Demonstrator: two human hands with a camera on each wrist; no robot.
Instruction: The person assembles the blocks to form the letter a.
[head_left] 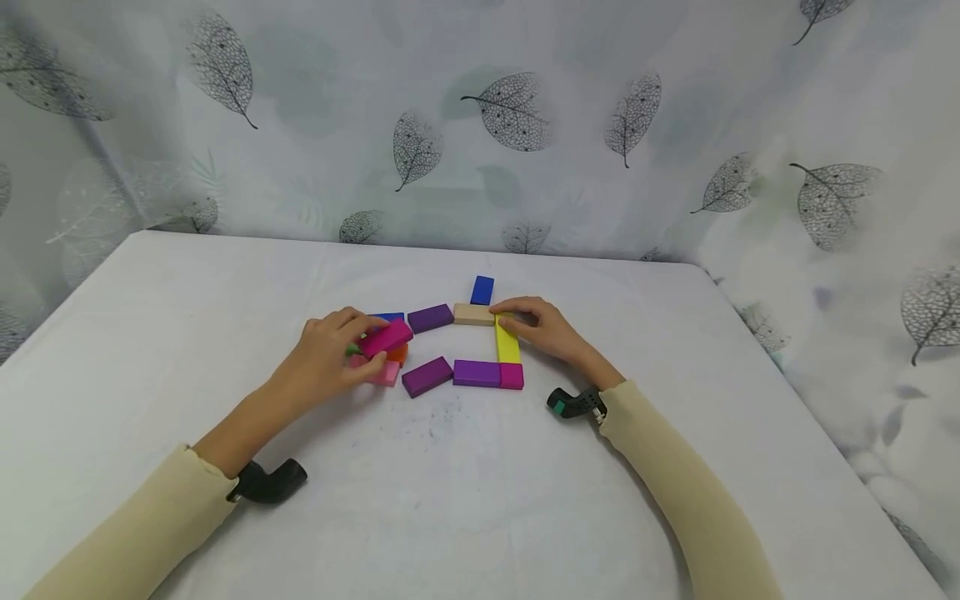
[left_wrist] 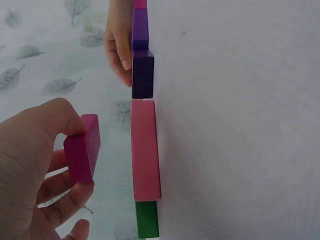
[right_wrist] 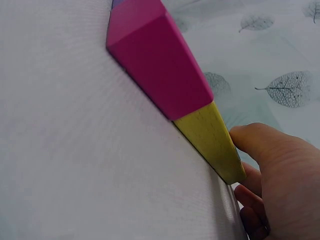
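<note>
Thumb and fingers of my left hand [head_left: 322,354] pinch a magenta, oblong, wood-looking block [head_left: 386,338], held above a cluster just beneath that hand: a pink oblong block [head_left: 387,375], an orange painted block [head_left: 397,353], a green painted block [left_wrist: 147,220] and a blue painted block [head_left: 393,317]. My right hand [head_left: 551,333] bends about the far end of a yellow, grainy wooden oblong block [head_left: 507,343], thumb at its side and a fingertip by the beige, plain-wood oblong block [head_left: 472,314] just beside it; whether I truly pinch the yellow one I cannot tell. What I'd fear on the left is the held block slipping or twisting, since only my fingertips bear it, and fingers dipping too low could knock the pink and orange pieces askew. On the right, a stray press of my thumb might push the yellow block off line with the small magenta block [head_left: 512,377] at its near end, opening that corner. As for its lie, the held block's long axis runs aslant, one end toward my left palm, the other pointing across toward my right hand and slightly away from me
</note>
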